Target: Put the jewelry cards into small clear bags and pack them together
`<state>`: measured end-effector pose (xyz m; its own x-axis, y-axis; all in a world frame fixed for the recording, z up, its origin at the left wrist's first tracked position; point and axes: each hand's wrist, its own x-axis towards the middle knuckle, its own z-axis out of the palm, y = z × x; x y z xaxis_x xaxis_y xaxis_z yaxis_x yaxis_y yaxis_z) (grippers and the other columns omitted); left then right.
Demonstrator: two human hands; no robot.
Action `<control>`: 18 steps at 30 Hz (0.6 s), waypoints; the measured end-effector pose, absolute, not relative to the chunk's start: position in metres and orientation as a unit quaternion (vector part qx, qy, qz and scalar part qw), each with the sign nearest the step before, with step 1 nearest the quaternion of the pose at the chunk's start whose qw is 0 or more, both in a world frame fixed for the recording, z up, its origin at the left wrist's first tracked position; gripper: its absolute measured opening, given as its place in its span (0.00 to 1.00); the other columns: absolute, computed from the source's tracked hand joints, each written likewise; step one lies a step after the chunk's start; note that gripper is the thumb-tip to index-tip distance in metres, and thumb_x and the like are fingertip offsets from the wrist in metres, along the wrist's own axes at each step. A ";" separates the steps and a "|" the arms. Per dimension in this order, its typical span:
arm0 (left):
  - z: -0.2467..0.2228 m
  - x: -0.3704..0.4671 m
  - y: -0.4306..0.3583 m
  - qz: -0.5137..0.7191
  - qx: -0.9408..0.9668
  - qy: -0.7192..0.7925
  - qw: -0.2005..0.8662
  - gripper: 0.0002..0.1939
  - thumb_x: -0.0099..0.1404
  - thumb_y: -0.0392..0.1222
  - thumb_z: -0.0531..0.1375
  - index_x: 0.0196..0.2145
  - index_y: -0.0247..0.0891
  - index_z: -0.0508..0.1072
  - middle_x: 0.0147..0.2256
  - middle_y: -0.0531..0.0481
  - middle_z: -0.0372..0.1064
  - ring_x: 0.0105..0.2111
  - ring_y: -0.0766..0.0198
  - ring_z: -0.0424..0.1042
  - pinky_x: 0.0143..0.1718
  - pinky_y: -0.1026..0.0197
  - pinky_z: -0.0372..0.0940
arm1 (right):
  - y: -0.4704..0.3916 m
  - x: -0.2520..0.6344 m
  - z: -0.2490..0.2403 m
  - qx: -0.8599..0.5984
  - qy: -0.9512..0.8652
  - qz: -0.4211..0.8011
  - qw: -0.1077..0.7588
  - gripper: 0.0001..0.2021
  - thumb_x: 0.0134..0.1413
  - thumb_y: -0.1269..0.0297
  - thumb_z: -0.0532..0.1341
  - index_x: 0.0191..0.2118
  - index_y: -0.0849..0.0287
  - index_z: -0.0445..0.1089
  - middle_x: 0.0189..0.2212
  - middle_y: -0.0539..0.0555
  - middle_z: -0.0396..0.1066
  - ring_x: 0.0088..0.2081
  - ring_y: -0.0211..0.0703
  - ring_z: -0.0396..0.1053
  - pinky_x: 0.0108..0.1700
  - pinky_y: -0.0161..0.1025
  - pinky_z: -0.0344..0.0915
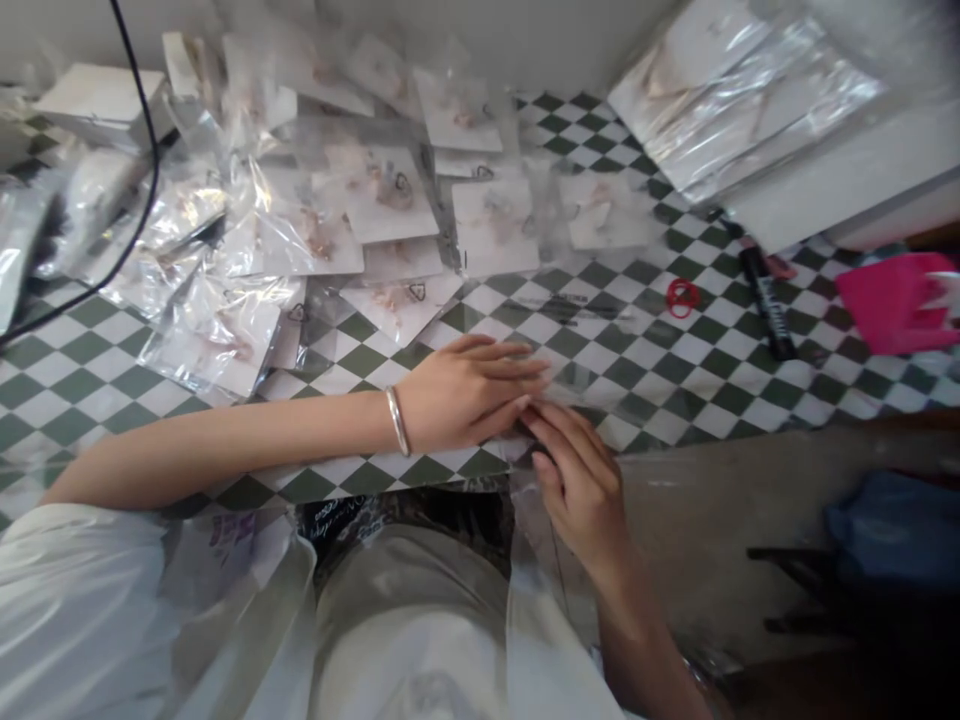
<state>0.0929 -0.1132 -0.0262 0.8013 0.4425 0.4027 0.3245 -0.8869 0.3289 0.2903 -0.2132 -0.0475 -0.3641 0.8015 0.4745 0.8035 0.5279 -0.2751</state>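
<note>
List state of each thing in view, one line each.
left hand: flat, palm down on a clear bag at the table edge
right hand: fingers curled, touching the same bag
clear bag: lying flat, contents unclear
bangle: on left wrist
bagged cards: piled, overlapping
red bands: loose on table
black marker: lying flat, cap unclear
</note>
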 end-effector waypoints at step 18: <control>-0.022 0.090 -0.111 0.342 0.905 0.207 0.143 0.19 0.75 0.39 0.47 0.55 0.32 0.73 0.54 0.44 0.72 0.57 0.61 0.71 0.57 0.59 0.70 | -0.151 0.315 -0.016 -0.476 -0.855 0.101 0.178 0.19 0.67 0.53 0.54 0.55 0.54 0.71 0.60 0.54 0.65 0.64 0.50 0.62 0.62 0.47 0.68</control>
<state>0.0904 -0.1109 -0.0218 0.6800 0.4729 0.5603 0.2774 -0.8733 0.4005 0.3150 -0.1513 -0.0160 -0.4834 0.8503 0.2079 0.7781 0.5262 -0.3430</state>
